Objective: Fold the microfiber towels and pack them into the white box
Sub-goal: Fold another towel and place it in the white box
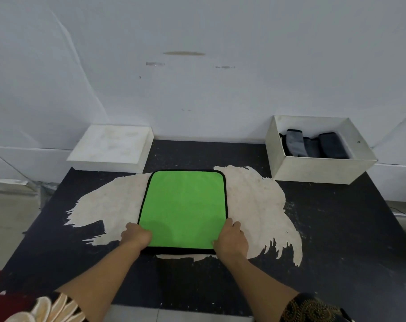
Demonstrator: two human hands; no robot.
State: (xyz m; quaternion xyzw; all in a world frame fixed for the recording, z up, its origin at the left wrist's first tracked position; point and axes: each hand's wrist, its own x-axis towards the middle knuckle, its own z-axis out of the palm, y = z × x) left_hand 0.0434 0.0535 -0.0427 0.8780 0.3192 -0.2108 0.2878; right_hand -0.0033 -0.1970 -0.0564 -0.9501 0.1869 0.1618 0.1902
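- Lying flat in the middle of the table, the green microfiber towel [183, 205], a rectangle with black stitched edging, is spread smooth, its short edges at 12 and 6 o'clock.
- Down at the towel's 7 o'clock corner, the left hand [137, 235] has its fingers curled over the side edge and grips the cloth.
- Over at the 5 o'clock corner, the right hand [231, 238] does the same, with its fingers bent round the right edge and holding it.
- Under the towel sits a pale, ragged worn patch [255, 194] that spreads out towards 3 and 9 o'clock on the dark speckled tabletop [336, 228].
- Up at 2 o'clock from the towel, well apart from it, stands the open white rectangular box [322, 169], against the wall.
- Inside that box, several dark grey folded towels [313, 145] stand side by side.
- At 10 o'clock, a flat white cardboard lid [111, 147] rests at the table's far edge.
- Behind everything, at 12 o'clock, rises a scuffed white wall [197, 77].
- Patterned sleeves show at 5 and 7 o'clock, nearest the camera.
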